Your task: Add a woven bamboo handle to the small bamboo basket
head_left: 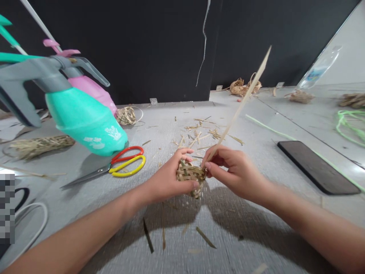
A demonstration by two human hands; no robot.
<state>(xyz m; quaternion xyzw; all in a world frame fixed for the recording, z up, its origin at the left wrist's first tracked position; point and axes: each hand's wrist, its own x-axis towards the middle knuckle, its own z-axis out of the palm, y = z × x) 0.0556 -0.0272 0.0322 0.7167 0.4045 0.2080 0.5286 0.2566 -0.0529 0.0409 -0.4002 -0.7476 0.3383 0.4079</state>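
The left hand (pixel 168 182) held a small woven piece (pixel 189 173) between thumb and fingers, near the middle of the view; to its right, the right hand (pixel 239 173) pinched a long pale strip (pixel 242 101) at the weave's edge. The body looked largely interlaced, while most of the strip rose free, so that length appeared unworked; whether the rim was finished could not be told. Across the grey surface (pixel 159 127), from the left, stood a green spray bottle (pixel 85 118), tilted, with a pink spray bottle (pixel 92 91) behind; then lay open scissors (pixel 91 176), scattered trimmings (pixel 205 238) and a phone (pixel 316 167). Beyond, a black panel (pixel 128 45) ran toward a pale wall (pixel 349 49) at right.
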